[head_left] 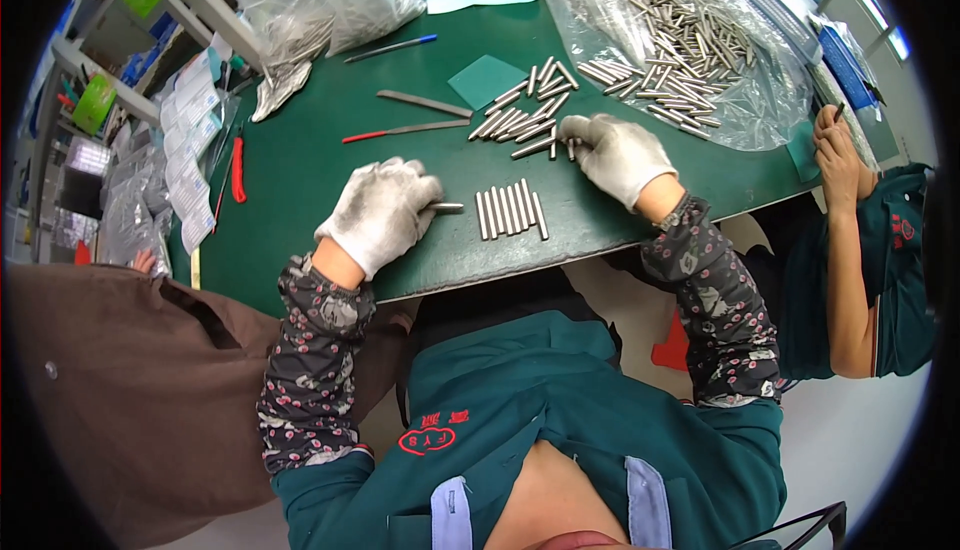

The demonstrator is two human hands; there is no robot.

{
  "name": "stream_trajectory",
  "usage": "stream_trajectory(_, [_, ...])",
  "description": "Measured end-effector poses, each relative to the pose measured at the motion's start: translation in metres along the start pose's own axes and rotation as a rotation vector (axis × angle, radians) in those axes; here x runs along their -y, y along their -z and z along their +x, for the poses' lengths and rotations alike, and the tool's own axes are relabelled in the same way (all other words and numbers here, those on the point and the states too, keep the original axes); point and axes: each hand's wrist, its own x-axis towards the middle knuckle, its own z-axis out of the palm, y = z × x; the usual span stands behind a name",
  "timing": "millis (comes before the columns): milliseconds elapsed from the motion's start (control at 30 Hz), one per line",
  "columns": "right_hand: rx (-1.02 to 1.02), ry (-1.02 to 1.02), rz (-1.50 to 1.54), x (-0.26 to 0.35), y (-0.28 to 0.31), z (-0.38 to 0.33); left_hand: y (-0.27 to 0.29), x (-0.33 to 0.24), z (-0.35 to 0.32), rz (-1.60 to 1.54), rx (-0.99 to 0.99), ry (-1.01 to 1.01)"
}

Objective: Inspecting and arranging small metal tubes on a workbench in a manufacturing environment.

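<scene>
Left hand [380, 212] grip clenched on a half-hidden metal pin [446, 207]; right hand [615, 155] grip hidden over loose pins [525, 122].

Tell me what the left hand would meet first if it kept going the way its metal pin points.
The left hand holds a metal pin pointing toward the person's right. Straight on, it would probably first meet the neat row of metal pins lying side by side on the green table.

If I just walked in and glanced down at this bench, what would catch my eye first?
Probably the clear plastic bag of metal rods spilling open at the table's far right. Then the gloved left hand pinching one rod beside a neat row of rods, while the gloved right hand touches a loose pile.
</scene>
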Motion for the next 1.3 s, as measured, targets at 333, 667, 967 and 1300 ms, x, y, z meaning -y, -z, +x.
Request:
stream_trajectory(333, [-0.091, -0.212, -0.045, 0.0, 0.001, -0.011, -0.008, 0.002, -0.005, -0.146, -0.072, -0.001])
stream_trajectory(667, [-0.183, -0.154, -0.042, 0.004, -0.004, -0.025, -0.005, -0.006, -0.005, -0.28, -0.117, 0.051])
stream_trajectory(967, [-0.075, 0.141, 0.101, 0.03, 0.004, -0.049, -0.018, -0.042, -0.003, -0.182, -0.154, 0.465])
stream_trajectory(1300, [-0.122, 0.143, 0.297, 0.019, -0.003, -0.045, -0.016, -0.043, -0.009, -0.765, -0.149, 0.38])
